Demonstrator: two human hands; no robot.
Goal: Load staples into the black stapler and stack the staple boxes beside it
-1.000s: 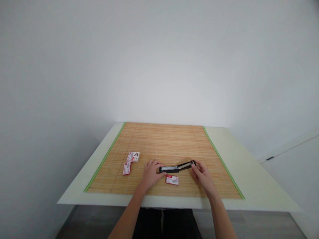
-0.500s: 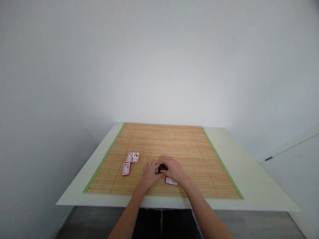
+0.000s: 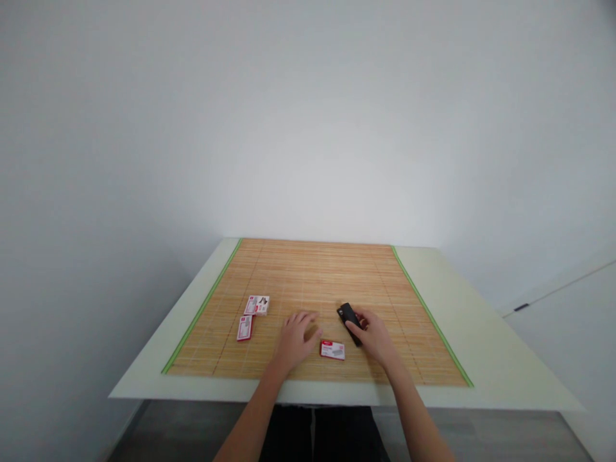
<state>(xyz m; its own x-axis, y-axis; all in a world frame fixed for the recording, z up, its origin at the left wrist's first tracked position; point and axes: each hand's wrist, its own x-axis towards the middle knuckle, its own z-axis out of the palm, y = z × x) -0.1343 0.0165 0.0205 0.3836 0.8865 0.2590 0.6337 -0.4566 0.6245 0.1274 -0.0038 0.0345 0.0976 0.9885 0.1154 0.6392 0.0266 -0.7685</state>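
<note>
My right hand (image 3: 374, 333) grips a black stapler (image 3: 351, 323), thumb on its near side and fingers along its far side. The stapler lies slantwise, low over the bamboo mat or on it. My left hand (image 3: 296, 339) is open, palm down, thumb and fingers apart, with nothing in it. Between the two hands a small red-and-white staple box (image 3: 332, 350) lies flat on the mat, touched by neither hand.
The bamboo mat (image 3: 312, 269) with green edges covers much of the white table (image 3: 491, 359). Left of my hands lie another red-and-white box (image 3: 244, 328) and, just behind it, a pair of small boxes (image 3: 256, 305) side by side. A wall (image 3: 317, 128) stands behind the table.
My hands have parted. The right hand has moved right with the stapler, which now shows lengthwise. My left hand has let go and opened, and the near staple box is uncovered.
</note>
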